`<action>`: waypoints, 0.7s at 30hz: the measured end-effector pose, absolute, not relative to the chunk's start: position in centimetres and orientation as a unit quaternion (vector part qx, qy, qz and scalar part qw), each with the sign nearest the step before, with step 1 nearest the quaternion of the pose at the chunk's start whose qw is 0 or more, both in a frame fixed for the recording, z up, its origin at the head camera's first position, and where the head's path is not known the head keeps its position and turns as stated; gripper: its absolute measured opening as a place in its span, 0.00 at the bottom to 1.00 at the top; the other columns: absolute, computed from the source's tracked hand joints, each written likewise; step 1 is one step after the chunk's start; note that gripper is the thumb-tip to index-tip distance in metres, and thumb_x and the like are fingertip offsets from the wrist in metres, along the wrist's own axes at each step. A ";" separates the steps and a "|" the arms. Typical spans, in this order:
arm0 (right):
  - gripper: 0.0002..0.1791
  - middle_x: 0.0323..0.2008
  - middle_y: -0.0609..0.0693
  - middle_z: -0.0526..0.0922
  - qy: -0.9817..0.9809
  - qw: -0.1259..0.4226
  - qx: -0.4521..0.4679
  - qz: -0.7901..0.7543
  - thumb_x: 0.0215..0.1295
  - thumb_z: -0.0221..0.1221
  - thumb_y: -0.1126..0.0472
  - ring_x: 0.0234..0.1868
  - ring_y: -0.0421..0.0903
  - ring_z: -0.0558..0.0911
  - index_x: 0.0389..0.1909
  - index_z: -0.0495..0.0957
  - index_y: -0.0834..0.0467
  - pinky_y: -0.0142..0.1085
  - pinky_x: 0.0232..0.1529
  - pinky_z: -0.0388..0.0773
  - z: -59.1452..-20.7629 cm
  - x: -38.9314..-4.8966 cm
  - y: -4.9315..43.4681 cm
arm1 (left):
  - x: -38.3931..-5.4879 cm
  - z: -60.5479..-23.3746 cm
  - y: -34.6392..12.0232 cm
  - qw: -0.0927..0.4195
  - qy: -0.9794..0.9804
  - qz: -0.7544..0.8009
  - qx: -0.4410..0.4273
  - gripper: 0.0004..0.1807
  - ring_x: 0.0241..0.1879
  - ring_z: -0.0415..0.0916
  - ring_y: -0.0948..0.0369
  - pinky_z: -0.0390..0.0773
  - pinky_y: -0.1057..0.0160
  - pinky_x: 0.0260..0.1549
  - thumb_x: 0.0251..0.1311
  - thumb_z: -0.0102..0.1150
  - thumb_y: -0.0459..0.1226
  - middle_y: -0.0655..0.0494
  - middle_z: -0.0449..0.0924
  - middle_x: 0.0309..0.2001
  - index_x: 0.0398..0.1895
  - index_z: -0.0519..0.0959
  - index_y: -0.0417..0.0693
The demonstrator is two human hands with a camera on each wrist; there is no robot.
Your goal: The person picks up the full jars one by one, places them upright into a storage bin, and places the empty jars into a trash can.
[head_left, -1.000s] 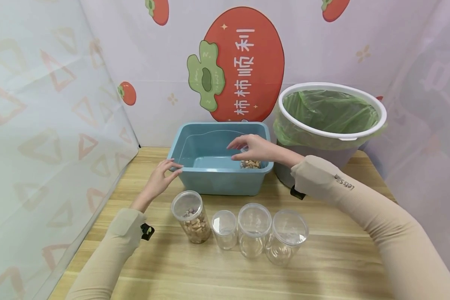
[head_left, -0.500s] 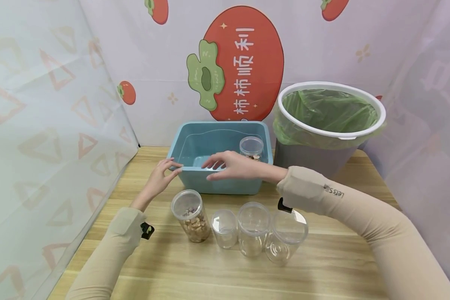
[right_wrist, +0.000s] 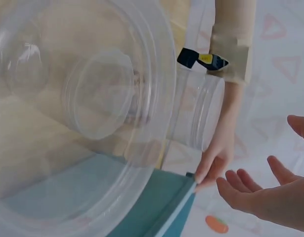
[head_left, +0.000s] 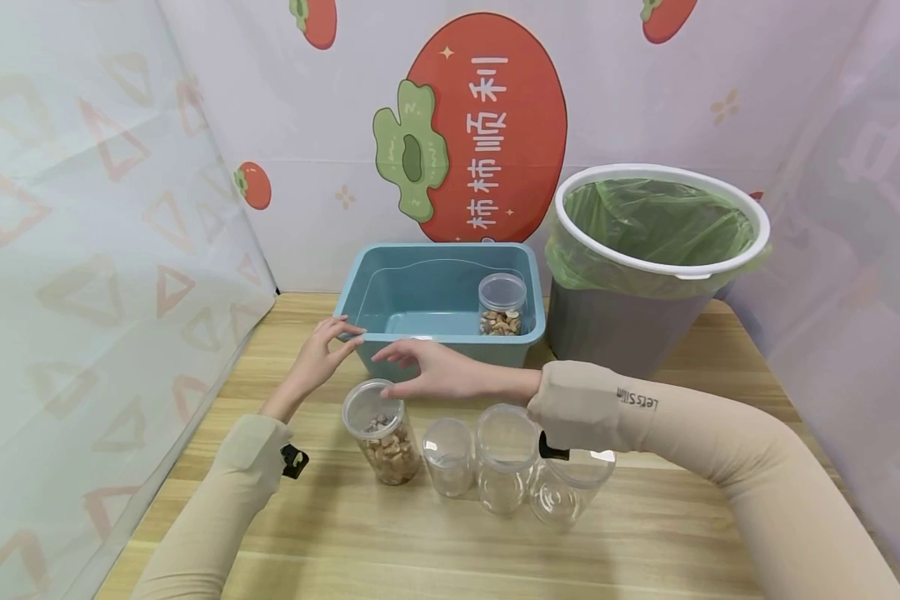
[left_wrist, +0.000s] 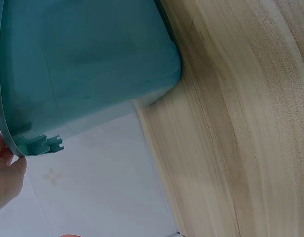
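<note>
My left hand [head_left: 317, 360] pinches the front left corner of the blue plastic basin [head_left: 435, 339]; the left wrist view shows thumb and fingers on its rim [left_wrist: 0, 113]. Over the table in front of the basin, my right hand [head_left: 438, 371] has spread fingers and holds nothing. Its fingertips come close to the lid of a tall clear jar of nuts [head_left: 392, 450]. Inside the basin, at the right, stands a shorter lidded jar of nuts [head_left: 502, 308]. In the right wrist view a large clear lid fills the left side, with the right hand [right_wrist: 275, 200] held open beyond it.
To the right of the nut jar stand a small clear jar [head_left: 450, 458], a taller clear jar [head_left: 506, 462] and a wide clear jar [head_left: 566, 496], partly behind the right wrist. A grey bin [head_left: 615, 321] with a green liner stands right of the basin.
My right hand has moved from above the jar in the basin, back over the front rim and leftward to the tall nut jar. The left hand has stayed at the basin's corner.
</note>
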State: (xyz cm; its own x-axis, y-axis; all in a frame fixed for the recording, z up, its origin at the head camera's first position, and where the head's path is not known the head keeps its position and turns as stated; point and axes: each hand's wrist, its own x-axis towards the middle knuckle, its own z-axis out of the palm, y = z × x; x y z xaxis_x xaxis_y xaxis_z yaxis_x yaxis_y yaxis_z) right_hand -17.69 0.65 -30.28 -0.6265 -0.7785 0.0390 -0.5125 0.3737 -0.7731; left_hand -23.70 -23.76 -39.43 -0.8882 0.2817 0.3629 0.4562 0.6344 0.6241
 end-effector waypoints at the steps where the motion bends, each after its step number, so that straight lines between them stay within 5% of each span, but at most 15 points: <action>1: 0.26 0.54 0.55 0.70 0.814 0.171 -0.397 -0.388 0.56 0.59 0.58 0.55 0.48 0.69 0.56 0.67 0.60 0.35 0.53 0.67 -30.4 -17.5 0.4 | -23.7 -39.5 -23.8 0.116 -0.897 -0.374 -0.206 0.12 0.60 0.55 0.45 0.53 0.42 0.56 0.56 0.55 0.36 0.40 0.72 0.46 0.40 0.77 0.38; 12: 0.38 0.59 0.60 0.60 0.824 0.232 -0.374 -0.356 0.52 0.62 0.54 0.54 0.50 0.65 0.63 0.57 0.57 0.33 0.42 0.69 -31.9 -16.9 -1.4 | -23.7 -39.5 -23.8 0.117 -0.899 -0.368 -0.208 0.11 0.60 0.56 0.46 0.54 0.42 0.56 0.56 0.55 0.36 0.42 0.73 0.45 0.41 0.77 0.39; 21: 0.41 0.51 0.57 0.66 0.821 0.263 -0.373 -0.342 0.48 0.65 0.59 0.49 0.48 0.67 0.63 0.56 0.59 0.28 0.38 0.69 -33.0 -17.9 -2.4 | -23.7 -39.4 -23.8 0.117 -0.899 -0.369 -0.206 0.11 0.60 0.55 0.45 0.53 0.41 0.56 0.56 0.56 0.36 0.42 0.73 0.45 0.40 0.77 0.38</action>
State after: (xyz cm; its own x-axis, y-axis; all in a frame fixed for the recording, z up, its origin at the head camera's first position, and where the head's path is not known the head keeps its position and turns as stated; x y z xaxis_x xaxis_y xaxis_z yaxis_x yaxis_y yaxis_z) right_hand -17.88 -2.40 -33.00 -0.5828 -0.7931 -0.1769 -0.4332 0.4875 -0.7581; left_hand -23.70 -23.77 -39.40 -0.8881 0.2839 0.3615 0.4560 0.6427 0.6156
